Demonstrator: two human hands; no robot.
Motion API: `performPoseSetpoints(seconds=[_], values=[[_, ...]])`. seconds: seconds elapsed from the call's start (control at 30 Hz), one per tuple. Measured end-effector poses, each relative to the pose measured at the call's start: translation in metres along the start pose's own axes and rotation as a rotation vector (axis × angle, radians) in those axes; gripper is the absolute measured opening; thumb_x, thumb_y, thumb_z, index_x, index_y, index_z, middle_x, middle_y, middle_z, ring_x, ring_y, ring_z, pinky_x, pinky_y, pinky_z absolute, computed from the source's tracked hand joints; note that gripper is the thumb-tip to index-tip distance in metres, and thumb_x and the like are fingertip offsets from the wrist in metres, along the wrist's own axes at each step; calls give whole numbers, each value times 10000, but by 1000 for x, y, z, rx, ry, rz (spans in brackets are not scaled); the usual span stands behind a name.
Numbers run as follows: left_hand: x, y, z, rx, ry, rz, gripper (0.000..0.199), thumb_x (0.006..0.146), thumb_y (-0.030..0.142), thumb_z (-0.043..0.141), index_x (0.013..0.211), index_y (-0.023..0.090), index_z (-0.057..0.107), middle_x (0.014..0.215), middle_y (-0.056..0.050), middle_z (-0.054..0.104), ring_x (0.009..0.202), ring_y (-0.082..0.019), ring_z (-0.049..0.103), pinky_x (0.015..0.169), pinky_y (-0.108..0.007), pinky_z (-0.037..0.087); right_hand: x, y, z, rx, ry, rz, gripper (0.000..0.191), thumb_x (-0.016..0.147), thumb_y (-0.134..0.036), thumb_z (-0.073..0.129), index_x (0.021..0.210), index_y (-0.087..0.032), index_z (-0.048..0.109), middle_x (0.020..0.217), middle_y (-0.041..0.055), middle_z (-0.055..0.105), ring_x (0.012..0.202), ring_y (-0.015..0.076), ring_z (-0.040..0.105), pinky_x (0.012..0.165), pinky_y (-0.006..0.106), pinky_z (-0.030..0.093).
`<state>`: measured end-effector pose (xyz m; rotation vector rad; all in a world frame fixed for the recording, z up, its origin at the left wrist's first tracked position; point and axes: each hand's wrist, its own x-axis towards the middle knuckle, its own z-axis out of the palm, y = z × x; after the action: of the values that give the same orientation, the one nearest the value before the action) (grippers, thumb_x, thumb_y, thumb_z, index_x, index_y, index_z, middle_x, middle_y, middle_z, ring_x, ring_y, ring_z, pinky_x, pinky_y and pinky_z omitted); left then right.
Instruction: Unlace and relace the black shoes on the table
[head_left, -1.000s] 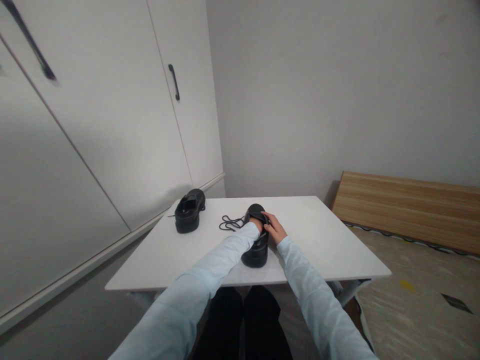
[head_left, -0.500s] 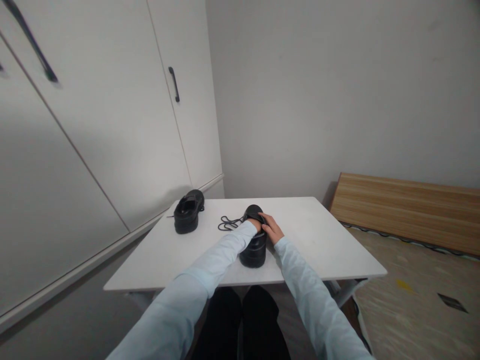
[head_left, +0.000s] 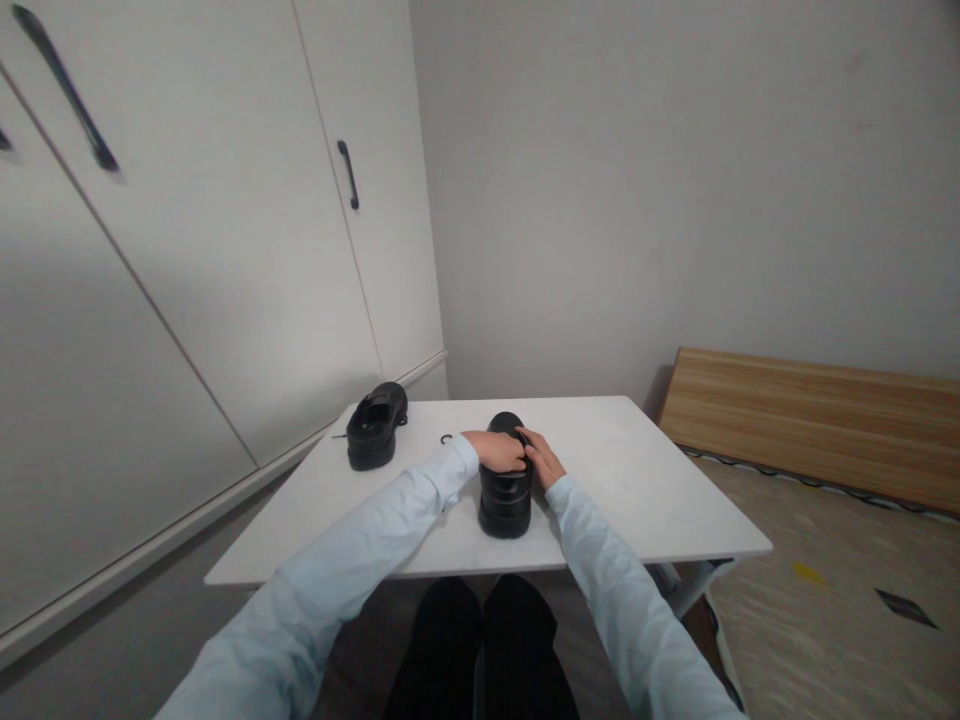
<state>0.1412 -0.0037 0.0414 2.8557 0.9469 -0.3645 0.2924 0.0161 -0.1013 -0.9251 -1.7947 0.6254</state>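
Note:
A black lace-up shoe [head_left: 505, 512] stands on the white table in front of me, its heel towards me and its toe pointing away. My left hand [head_left: 499, 452] lies across the shoe's opening with curled fingers; what they pinch is hidden. Along the upper's right side, my right hand [head_left: 545, 460] grips the shoe by its edge. A small loop of black shoelace [head_left: 446, 438] shows just left of my left wrist, the rest of it covered by my arm. The matching black shoe [head_left: 372, 432] sits apart at the table's far left.
The white table [head_left: 600, 500] reaches from my knees to near the grey wall. White cabinets [head_left: 225, 250] with dark handles line the left side. Beyond the table's right edge, a wooden board [head_left: 810, 420] leans above a plastic-covered surface [head_left: 817, 580].
My left hand has come out of the shoe's opening and now lies across its top, with the forearm further left, covering most of the lace. My right hand has stayed in place.

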Motion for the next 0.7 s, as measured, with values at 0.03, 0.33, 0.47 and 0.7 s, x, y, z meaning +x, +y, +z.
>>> performPoseSetpoints(seconds=[0.03,0.33,0.47,0.7], values=[[-9,1,-6,-1,-2,8,300,883,278,443,868,113,694,878,-109,712,725,-172,632,648,-253,442,0,0,0,-1,1,3,486,900,-476,346,1299,-236,486,1294,89,500,1258,240,413,1104,431,280],[-77,43,-21,13,142,-147,353,844,486,476,892,212,694,883,-67,707,791,-211,649,633,-261,436,-2,-8,3,18,39,23,521,890,-531,323,1298,-244,475,1293,86,495,1253,240,414,1099,435,283],[-83,59,1,90,217,-160,430,800,482,559,1051,139,625,918,-133,696,814,-269,661,658,-318,473,-2,-10,3,23,39,37,529,884,-537,332,1295,-238,477,1288,91,499,1253,246,412,1097,441,275],[-80,54,21,75,251,-96,697,758,474,625,1286,62,432,1164,-196,619,1099,-303,569,948,-389,389,-2,-10,3,25,43,33,516,884,-527,341,1291,-242,479,1286,84,507,1251,245,411,1095,440,273]])
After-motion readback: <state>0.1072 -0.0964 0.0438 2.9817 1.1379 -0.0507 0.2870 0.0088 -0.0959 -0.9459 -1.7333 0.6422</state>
